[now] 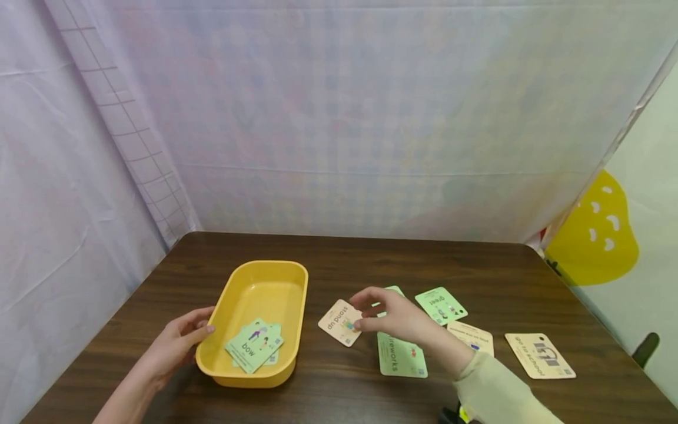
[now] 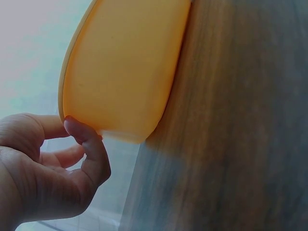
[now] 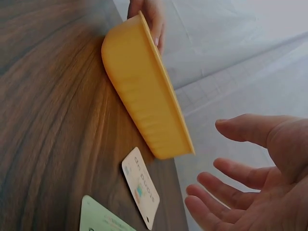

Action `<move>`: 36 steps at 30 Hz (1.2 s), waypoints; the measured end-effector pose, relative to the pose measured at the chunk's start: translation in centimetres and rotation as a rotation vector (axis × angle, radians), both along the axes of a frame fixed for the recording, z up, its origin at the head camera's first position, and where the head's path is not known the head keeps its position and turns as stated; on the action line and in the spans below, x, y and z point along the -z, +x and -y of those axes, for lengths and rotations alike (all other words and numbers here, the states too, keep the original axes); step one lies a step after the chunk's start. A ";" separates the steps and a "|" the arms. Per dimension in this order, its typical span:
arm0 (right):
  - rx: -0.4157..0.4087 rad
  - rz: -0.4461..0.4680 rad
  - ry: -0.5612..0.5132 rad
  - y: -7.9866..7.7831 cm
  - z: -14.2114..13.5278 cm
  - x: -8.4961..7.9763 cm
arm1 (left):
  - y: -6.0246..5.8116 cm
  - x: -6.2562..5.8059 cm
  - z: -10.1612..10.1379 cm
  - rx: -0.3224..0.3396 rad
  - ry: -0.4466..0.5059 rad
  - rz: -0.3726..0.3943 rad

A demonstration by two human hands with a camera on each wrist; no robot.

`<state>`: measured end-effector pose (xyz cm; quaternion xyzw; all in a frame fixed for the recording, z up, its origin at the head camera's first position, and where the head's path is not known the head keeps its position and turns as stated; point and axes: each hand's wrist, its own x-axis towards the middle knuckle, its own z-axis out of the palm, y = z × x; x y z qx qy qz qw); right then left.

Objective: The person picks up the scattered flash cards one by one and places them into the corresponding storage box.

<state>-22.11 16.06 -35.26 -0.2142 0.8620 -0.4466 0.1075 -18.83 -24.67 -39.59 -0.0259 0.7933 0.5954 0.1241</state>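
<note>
On the left of the table, my left hand (image 1: 172, 344) pinches the rim of a yellow plastic tray (image 1: 267, 274), thumb on top and fingers outside. Inside the tray lie a few green picture cards, the uppermost reading "bow" (image 1: 256, 347). To the tray's right, a beige "stand up" card (image 1: 333, 321) lies on the table. My right hand (image 1: 394, 318) hovers over that card's right edge, thumb and fingers apart. In the right wrist view the hand (image 3: 260, 178) is empty and clear of the card (image 3: 142, 185).
Right of the tray lie a green "fireworks" card (image 1: 399, 362), a green "greet" card (image 1: 439, 303), a partly covered beige card (image 1: 477, 335) and a beige "go to school" card (image 1: 540, 356). Another green card is mostly behind my right hand. Pale curtains (image 1: 339, 118) stand beyond the brown table (image 1: 349, 259).
</note>
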 end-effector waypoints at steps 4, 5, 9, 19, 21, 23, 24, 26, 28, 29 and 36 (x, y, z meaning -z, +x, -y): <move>-0.011 -0.035 0.004 -0.4 -0.7 -0.1 | 0.0 0.0 0.0 -0.001 -0.002 0.002; -0.019 -0.044 0.003 -0.5 -0.9 -0.2 | 0.0 0.0 0.0 -0.002 -0.003 0.002; -0.010 -0.059 0.038 -0.8 -1.8 -0.4 | 0.0 0.0 0.0 -0.002 -0.007 0.002; 0.062 -0.021 0.068 -1.7 -3.9 -0.4 | 0.1 -0.1 -0.1 -0.005 -0.006 -0.001; 0.062 -0.033 0.076 -1.9 -4.4 -0.3 | 0.1 -0.1 -0.1 -0.006 -0.008 -0.001; 0.068 -0.050 0.088 -2.2 -4.8 -0.2 | 0.1 -0.1 -0.1 -0.009 -0.009 0.001; 0.071 -0.054 0.092 -2.3 -5.0 -0.1 | 0.1 0.0 -0.1 -0.009 -0.012 0.002; 0.073 -0.065 0.105 -2.5 -5.3 -0.1 | 0.1 0.0 -0.1 -0.010 -0.014 0.002; 0.087 -0.066 0.123 -2.6 -5.7 -0.1 | 0.1 0.0 -0.1 -0.010 -0.014 0.003; 0.097 -0.063 0.134 -2.7 -5.9 -0.2 | 0.1 0.0 -0.1 -0.011 -0.013 0.003; 0.130 -0.088 0.206 -3.2 -7.0 -0.3 | 0.1 0.0 -0.1 -0.011 -0.007 -0.001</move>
